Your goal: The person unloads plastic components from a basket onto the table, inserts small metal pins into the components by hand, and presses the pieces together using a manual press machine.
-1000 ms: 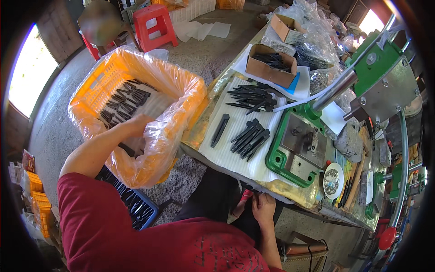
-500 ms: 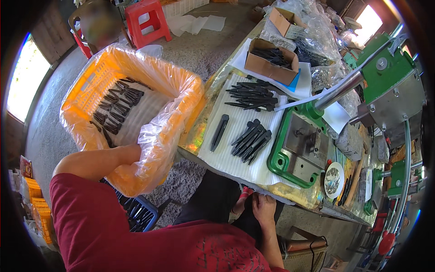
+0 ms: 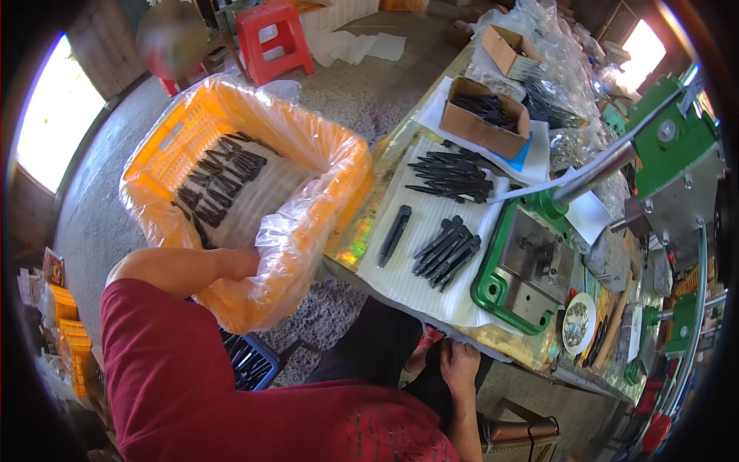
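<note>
My left forearm reaches across into a yellow plastic crate point(image 3: 154, 158) lined with clear plastic. Only the back part of my left hand point(image 3: 245, 264) shows; the liner's fold hides its fingers and anything in them. Beside it, rows of black pen-shaped pieces point(image 3: 219, 196) lie on a white foam sheet point(image 3: 262, 202) in the crate. My right hand point(image 3: 460, 367) rests low over my dark trousers, by the table's front edge. Its fingers look curled in, and whatever may be inside them is hidden.
On the table's white foam sheet point(image 3: 385, 279) lie one pair and two piles of black pieces point(image 3: 448, 250). A green hand press point(image 3: 486, 296) stands right of them. Behind are an open carton point(image 3: 483, 141) of black parts and plastic bags. A blue bin point(image 3: 254, 362) sits below the crate.
The whole view has shifted, so everything sits farther right and slightly lower. My left hand stays inside the crate and my right hand stays low by the table edge.
</note>
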Motion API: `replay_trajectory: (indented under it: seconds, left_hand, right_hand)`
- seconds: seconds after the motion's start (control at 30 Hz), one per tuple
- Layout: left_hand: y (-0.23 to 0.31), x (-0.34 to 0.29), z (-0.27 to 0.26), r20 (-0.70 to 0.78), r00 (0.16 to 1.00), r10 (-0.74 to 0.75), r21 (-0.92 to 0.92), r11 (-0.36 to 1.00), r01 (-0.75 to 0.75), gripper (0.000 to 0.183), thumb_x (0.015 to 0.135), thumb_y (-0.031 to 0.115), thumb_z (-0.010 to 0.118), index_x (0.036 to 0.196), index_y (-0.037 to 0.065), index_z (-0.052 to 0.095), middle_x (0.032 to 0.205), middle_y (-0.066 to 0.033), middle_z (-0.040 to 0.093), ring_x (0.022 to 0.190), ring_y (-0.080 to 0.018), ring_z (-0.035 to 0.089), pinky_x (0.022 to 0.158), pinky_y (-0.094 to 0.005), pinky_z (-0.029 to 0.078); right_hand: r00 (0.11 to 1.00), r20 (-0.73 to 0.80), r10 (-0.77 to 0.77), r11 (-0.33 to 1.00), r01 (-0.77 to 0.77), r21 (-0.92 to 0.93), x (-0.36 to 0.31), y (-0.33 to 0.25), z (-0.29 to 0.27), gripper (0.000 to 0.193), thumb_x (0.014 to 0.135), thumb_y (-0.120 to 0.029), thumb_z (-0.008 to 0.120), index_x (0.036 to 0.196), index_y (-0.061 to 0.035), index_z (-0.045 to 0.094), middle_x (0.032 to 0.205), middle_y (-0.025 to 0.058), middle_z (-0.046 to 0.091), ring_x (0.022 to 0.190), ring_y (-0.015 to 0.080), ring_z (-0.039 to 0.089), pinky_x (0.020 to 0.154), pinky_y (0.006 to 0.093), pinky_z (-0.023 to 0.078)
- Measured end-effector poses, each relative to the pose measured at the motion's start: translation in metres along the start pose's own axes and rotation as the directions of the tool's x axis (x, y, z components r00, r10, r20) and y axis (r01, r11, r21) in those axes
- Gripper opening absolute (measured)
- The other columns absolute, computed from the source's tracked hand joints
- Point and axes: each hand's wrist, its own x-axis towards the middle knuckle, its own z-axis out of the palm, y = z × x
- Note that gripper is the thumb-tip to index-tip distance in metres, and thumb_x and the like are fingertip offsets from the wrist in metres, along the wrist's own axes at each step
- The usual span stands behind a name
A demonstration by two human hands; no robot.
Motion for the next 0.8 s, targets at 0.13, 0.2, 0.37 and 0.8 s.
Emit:
replay_trajectory:
  seconds: [0.13, 0.2, 0.37, 0.8]
  left_hand:
    - [0.011, -0.001, -0.009, 0.068, 0.989, -0.135, -0.171, 0.974, 0.145, 0.027, 0.063, 0.013, 0.058, 0.09, 0.009, 0.055, 0.091, -0.013, 0.055, 0.086, -0.0278, 0.052, 0.073, -0.035, 0.041]
    - [0.013, -0.002, -0.011, 0.109, 0.975, -0.191, -0.253, 0.944, 0.213, 0.029, 0.065, 0.015, 0.058, 0.094, 0.009, 0.054, 0.096, -0.0125, 0.054, 0.09, -0.0267, 0.051, 0.076, -0.0344, 0.04]
    - [0.008, 0.003, -0.012, 0.2, 0.939, -0.28, -0.402, 0.851, 0.339, 0.033, 0.069, 0.017, 0.057, 0.101, 0.01, 0.052, 0.104, -0.0115, 0.052, 0.097, -0.0246, 0.048, 0.081, -0.0331, 0.038]
    - [-0.006, 0.013, 0.02, 0.507, 0.591, -0.627, -0.574, 0.266, 0.774, 0.031, 0.072, 0.029, 0.055, 0.101, 0.016, 0.056, 0.101, -0.005, 0.056, 0.09, -0.0148, 0.051, 0.079, -0.0266, 0.038]
  right_hand:
    - [1.0, -0.016, -0.019, 1.0, 0.019, -0.003, -0.001, 0.0, 0.002, 0.01, 0.068, -0.009, 0.056, 0.074, -0.0012, 0.056, 0.066, 0.0183, 0.053, 0.062, 0.0346, 0.052, 0.058, 0.041, 0.041]
    - [1.0, -0.003, -0.026, 1.0, 0.026, -0.011, -0.002, 0.001, 0.002, 0.01, 0.068, -0.009, 0.056, 0.074, -0.0011, 0.056, 0.066, 0.0182, 0.053, 0.061, 0.0347, 0.051, 0.057, 0.041, 0.041]
    - [1.0, -0.031, -0.005, 0.999, 0.003, -0.044, -0.004, 0.003, 0.004, 0.008, 0.068, -0.009, 0.055, 0.072, -0.0014, 0.055, 0.064, 0.0177, 0.052, 0.059, 0.0348, 0.05, 0.054, 0.0422, 0.039]
    - [0.999, -0.033, -0.026, 0.999, 0.026, -0.026, -0.006, 0.003, 0.007, 0.005, 0.068, -0.007, 0.054, 0.068, -0.0019, 0.052, 0.063, 0.0172, 0.05, 0.059, 0.0346, 0.048, 0.053, 0.0416, 0.038]
